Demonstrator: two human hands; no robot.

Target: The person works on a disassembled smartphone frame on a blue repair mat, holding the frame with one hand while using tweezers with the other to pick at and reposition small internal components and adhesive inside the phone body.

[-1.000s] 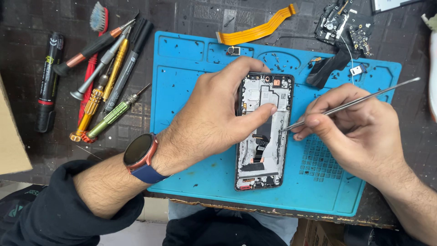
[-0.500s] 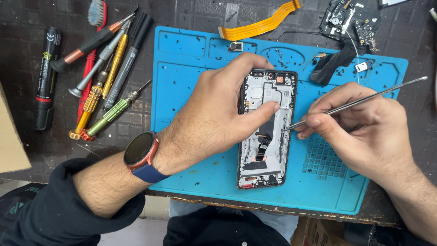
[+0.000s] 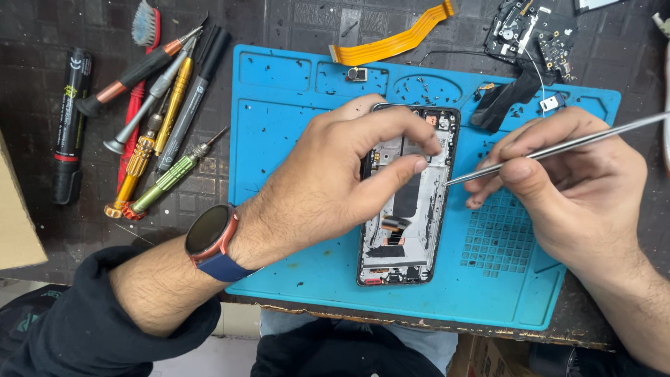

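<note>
An opened phone frame with its insides bare lies upright on a blue repair mat. My left hand rests across its upper half, fingers pressing on the inner parts and holding it down. My right hand pinches thin metal tweezers like a pen; their tip touches the phone's right edge near the left fingertips. A round watch on a blue strap sits on my left wrist.
Several screwdrivers, a black marker and a brush lie left of the mat. An orange flex cable and removed phone parts lie along the back. Tiny screws dot the mat. A cardboard edge shows at left.
The view has shifted slightly. Both hands stay on the phone; the tweezers' tip remains at the phone's right edge, with only small movement.
</note>
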